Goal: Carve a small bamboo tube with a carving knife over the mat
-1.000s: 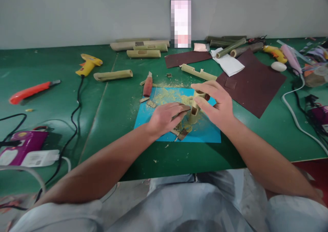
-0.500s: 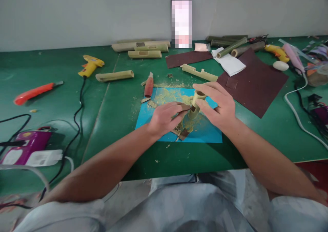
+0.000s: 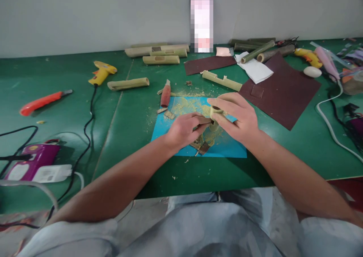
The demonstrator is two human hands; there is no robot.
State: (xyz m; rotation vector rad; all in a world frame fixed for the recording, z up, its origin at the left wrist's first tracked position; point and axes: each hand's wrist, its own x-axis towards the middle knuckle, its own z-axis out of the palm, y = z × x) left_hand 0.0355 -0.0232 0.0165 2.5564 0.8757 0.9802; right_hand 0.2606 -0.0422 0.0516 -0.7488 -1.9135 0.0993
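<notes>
A green table runs to a grey wall, strewn with bamboo tubes, sandpaper sheets, two glue guns and cables. Over the blue mat near the front edge, dusted with shavings, the right hand grips a short bamboo piece. The left hand is closed around a small tool touching that piece.

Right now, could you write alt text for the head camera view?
A person's right hand holds a short bamboo tube over a blue mat while the left hand presses a small piece against it, on a cluttered green table.
</notes>
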